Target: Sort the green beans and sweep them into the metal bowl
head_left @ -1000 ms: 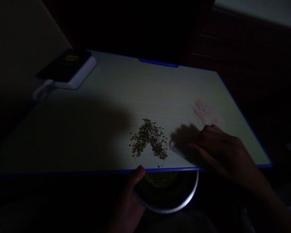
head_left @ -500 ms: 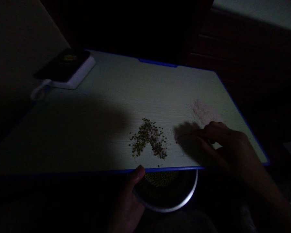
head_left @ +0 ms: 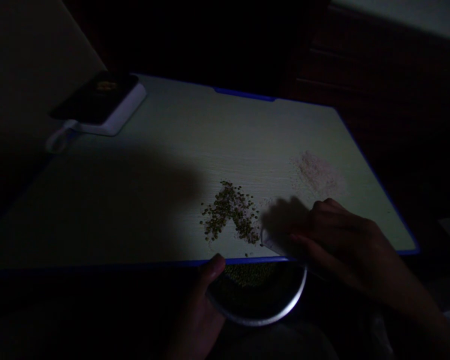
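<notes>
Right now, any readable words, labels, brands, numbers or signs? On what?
None readable.
White box with dark top: yellowish patch, too dim and blurred to tell whether it's lettering.
Flat piece at the right hand: no lettering discernible.
Bowl, tabletop: none visible.

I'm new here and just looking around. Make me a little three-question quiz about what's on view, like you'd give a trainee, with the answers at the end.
1. What shows inside the bowl?
A) water
B) green seeds
C) coins

2. True or false: the right hand is nearer than the left hand to the pale heap on the table.

3. Fill the gap: the table's edge trim is ____ in colour.

Key:
1. B
2. True; the left hand is down beside the bowl.
3. blue
</notes>
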A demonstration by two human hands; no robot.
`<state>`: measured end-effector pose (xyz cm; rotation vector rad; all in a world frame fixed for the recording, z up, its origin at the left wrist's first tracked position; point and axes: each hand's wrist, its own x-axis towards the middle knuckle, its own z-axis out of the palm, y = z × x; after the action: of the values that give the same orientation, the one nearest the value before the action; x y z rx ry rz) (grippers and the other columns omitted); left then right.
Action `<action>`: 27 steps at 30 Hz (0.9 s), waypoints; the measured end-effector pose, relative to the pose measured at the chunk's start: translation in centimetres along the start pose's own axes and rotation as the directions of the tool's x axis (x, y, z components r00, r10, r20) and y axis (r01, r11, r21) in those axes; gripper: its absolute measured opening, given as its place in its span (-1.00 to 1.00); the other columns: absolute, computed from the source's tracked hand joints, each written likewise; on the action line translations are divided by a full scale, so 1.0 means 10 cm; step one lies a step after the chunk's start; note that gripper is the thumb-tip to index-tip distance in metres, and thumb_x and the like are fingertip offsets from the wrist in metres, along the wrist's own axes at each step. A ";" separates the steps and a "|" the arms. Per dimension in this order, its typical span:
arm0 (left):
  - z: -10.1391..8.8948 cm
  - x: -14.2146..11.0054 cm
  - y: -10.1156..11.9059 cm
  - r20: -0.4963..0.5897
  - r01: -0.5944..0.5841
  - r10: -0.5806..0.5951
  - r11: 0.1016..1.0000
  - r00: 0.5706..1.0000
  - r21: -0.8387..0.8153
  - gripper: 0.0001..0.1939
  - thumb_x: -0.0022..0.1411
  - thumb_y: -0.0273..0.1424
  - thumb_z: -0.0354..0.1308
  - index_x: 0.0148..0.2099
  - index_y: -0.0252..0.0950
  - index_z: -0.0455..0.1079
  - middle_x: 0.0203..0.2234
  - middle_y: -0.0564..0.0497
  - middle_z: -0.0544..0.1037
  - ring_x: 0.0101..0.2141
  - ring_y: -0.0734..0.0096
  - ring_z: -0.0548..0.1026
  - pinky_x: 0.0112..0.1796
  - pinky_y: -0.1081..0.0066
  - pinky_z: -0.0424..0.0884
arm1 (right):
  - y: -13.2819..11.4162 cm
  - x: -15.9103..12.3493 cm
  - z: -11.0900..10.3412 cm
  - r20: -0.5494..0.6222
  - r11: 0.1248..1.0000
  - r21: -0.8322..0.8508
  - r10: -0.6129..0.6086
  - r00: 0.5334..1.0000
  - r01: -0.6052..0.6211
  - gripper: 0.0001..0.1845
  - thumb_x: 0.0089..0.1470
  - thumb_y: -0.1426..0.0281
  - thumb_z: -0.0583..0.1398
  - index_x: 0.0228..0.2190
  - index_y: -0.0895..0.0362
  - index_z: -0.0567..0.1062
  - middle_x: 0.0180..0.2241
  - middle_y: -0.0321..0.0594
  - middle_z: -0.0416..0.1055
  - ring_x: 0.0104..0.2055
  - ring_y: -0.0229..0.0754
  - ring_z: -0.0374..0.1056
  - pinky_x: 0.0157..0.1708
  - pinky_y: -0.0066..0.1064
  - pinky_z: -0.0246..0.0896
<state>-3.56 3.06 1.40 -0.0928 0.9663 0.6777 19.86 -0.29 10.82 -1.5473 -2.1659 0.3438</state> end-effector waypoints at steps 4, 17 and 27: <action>-0.01 0.01 -0.04 -0.019 -0.034 0.034 0.999 0.999 -0.019 -0.44 0.23 -0.46 0.29 0.27 -0.36 0.41 -0.23 -0.08 0.77 -0.09 0.06 0.69 0.09 0.14 0.52 | -0.02 0.05 0.02 0.042 0.998 0.046 -0.055 0.998 0.053 -0.88 0.35 0.48 0.18 -0.17 0.14 0.54 -0.40 -0.29 0.42 -0.29 -0.23 0.29 -0.21 -0.31 0.15; 0.00 -0.01 -0.04 -0.017 -0.022 0.021 0.999 1.000 -0.045 -0.52 0.21 -0.47 0.32 0.19 -0.36 0.49 -0.21 -0.12 0.77 0.01 -0.04 0.65 0.14 0.06 0.47 | -0.03 0.10 0.08 0.012 0.996 0.038 -0.084 0.996 0.084 -0.90 0.33 0.48 0.20 -0.17 0.15 0.54 -0.40 -0.26 0.43 -0.30 -0.19 0.29 -0.22 -0.28 0.13; 0.02 -0.02 -0.03 -0.018 0.006 -0.006 1.000 1.000 -0.014 -0.89 0.19 -0.45 0.34 -0.24 -0.39 0.66 -0.34 -0.14 0.77 -0.15 0.00 0.71 0.09 0.07 0.51 | -0.06 0.10 0.03 0.038 0.992 0.047 -0.115 0.993 0.113 -0.88 0.33 0.45 0.20 -0.18 0.13 0.57 -0.42 -0.27 0.41 -0.31 -0.18 0.29 -0.24 -0.29 0.14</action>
<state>-3.28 2.77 1.62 -0.1142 0.9788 0.6794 18.98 0.50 11.03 -1.3966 -2.2506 0.3868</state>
